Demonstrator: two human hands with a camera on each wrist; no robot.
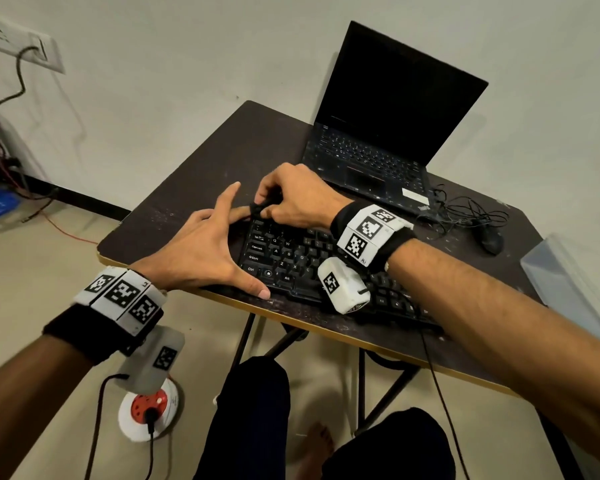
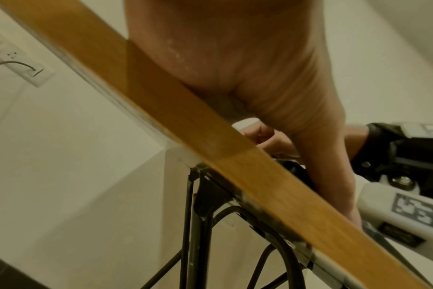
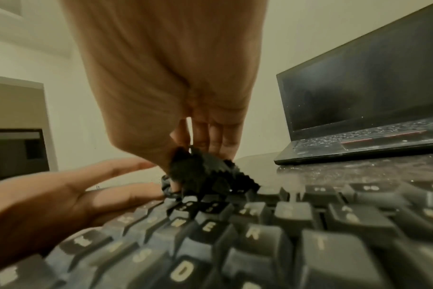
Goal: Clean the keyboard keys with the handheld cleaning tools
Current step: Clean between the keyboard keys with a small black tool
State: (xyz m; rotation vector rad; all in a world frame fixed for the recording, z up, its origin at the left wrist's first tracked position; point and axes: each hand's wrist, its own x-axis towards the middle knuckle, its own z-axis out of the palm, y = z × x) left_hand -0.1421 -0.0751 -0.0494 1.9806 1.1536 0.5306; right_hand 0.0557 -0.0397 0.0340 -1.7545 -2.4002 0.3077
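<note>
A black keyboard (image 1: 293,258) lies at the front of the dark table (image 1: 194,188). My right hand (image 1: 291,199) pinches a small black cloth (image 3: 205,172) and holds it down on the top-left keys (image 3: 200,207). The cloth (image 1: 257,208) shows as a dark wad under the fingertips in the head view. My left hand (image 1: 205,247) lies flat with fingers spread at the keyboard's left end, thumb on the front edge, fingers along the far-left corner. In the left wrist view only the palm (image 2: 235,58) and the table's wooden edge (image 2: 185,127) show.
An open black laptop (image 1: 381,133) stands behind the keyboard. A black mouse (image 1: 490,239) with tangled cable lies at the right, beside a clear plastic box (image 1: 565,282). A red and white extension reel (image 1: 149,410) sits on the floor below. My knees are under the table.
</note>
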